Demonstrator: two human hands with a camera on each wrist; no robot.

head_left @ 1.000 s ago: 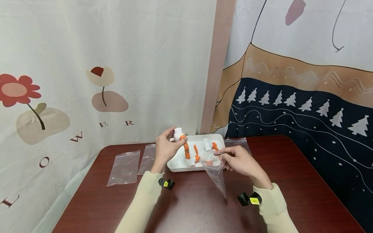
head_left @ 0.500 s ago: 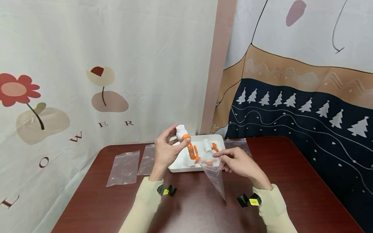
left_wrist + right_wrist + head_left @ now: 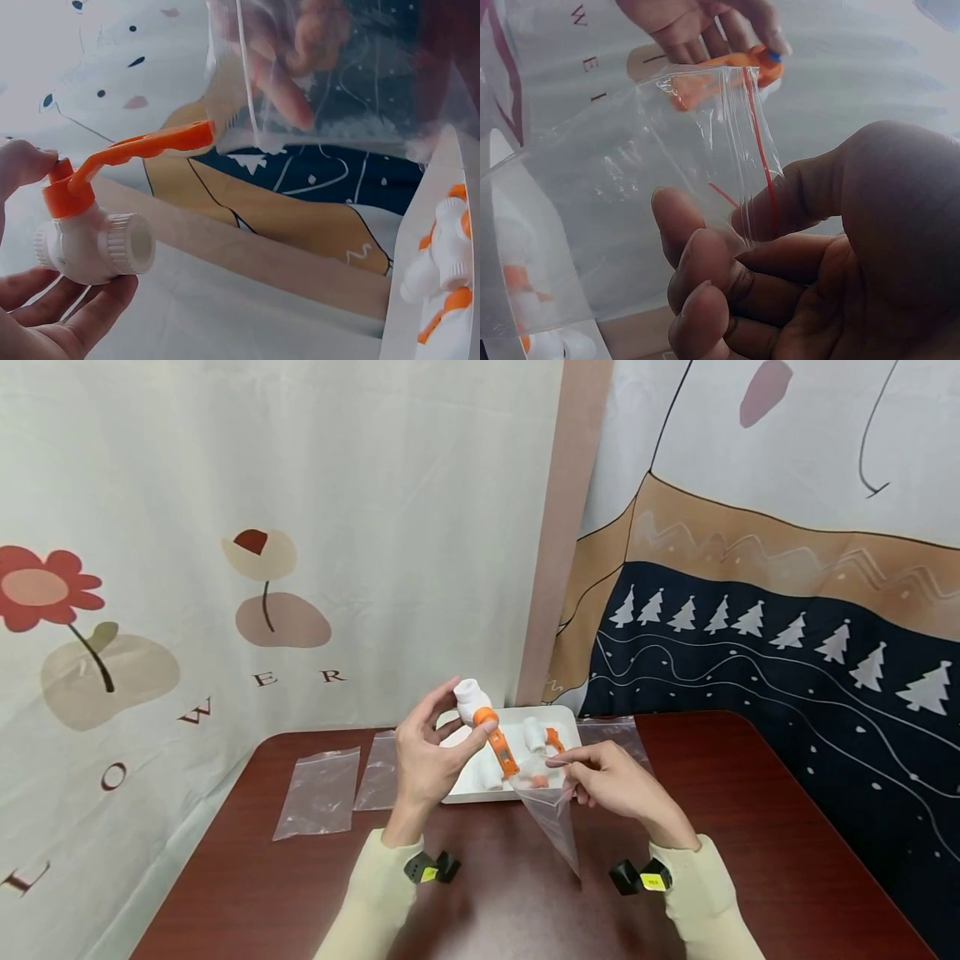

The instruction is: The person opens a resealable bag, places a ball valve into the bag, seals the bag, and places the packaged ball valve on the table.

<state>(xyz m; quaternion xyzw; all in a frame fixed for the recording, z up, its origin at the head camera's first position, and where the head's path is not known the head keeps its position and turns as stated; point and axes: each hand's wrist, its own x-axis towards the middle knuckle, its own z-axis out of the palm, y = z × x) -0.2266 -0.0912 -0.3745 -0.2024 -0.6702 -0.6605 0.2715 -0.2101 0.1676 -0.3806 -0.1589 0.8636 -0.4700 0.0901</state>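
My left hand (image 3: 427,760) holds a white plastic ball valve (image 3: 472,700) with an orange lever handle above the tray. In the left wrist view, thumb on the orange hub and fingers under the body (image 3: 82,244), the valve's lever (image 3: 142,146) points toward the bag. My right hand (image 3: 618,781) pinches a clear zip bag (image 3: 555,827) near its red-lined mouth between thumb and fingers. The bag hangs down in front of the tray. Seen from the right wrist, the valve's orange lever (image 3: 690,90) shows behind the bag's top corner.
A white tray (image 3: 461,797) with several more white and orange valves (image 3: 442,247) stands at the back of the dark red table (image 3: 510,902). Flat clear bags (image 3: 318,793) lie to its left, and another bag (image 3: 615,735) behind right. Printed curtains (image 3: 420,527) hang behind the table.
My left hand has risen and shifted right with the valve, whose lever has swung closer to the bag. My right hand and the bag have barely moved.
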